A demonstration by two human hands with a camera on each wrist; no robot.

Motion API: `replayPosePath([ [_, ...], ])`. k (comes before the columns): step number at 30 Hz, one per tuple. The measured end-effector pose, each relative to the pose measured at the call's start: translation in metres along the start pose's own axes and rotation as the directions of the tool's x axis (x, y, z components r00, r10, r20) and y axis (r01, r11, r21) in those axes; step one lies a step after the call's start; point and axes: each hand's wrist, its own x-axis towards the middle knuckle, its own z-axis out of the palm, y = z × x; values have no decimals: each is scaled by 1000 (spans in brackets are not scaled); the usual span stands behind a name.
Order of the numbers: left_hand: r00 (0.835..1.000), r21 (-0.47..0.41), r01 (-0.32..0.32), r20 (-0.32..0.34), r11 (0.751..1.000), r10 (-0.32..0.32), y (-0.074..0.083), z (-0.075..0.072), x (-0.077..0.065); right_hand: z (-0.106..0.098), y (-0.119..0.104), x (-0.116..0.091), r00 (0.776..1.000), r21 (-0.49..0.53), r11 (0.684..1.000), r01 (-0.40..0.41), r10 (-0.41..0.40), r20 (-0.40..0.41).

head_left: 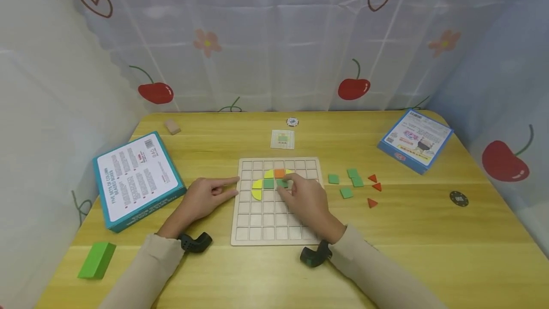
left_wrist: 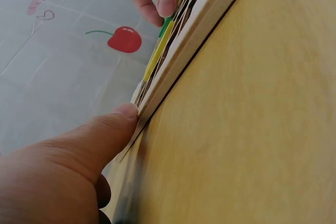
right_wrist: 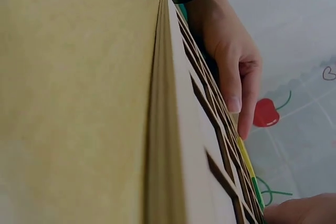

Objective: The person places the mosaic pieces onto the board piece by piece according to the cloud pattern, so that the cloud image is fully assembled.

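A pale wooden grid board [head_left: 256,221] lies on the table between both hands. Thumb and straight index finger of my left hand [head_left: 201,200] touch the board's left edge. In the right wrist view that hand's thumb and fingers [right_wrist: 229,82] reach the far side of the board. My right hand [head_left: 308,200] pinches a green square tile [head_left: 281,183] at a cell in the upper middle of the grid. Left of it sits another green square [head_left: 268,183]; above is an orange square [head_left: 279,173]. Yellow curved-edge tiles [head_left: 256,194] flank these, one partly hidden behind the right fingers.
Right of the board lie several loose green squares [head_left: 333,179] and three red triangles [head_left: 372,202]. A pattern card [head_left: 282,139] and a white chip [head_left: 292,122] lie beyond it. Boxes stand left [head_left: 137,180] and right [head_left: 415,139]. A green block [head_left: 97,260] is front left.
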Motion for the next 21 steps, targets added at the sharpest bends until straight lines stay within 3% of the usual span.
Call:
replayPosePath([
  [6, 1000, -7, 1, 3, 1000, -1, 1, 0, 0, 2, 5, -6, 996, -8, 996, 91, -91, -22],
  [14, 1000, -2, -12, -6, 1000, 12, 0, 2, 0, 2, 4, -7, 998, -19, 999, 48, -48, -46],
  [21, 1000, -6, -15, -9, 1000, 14, 1, 1, 0, 3, 2, -6, 996, -66, 995, 72, -76, -49],
])
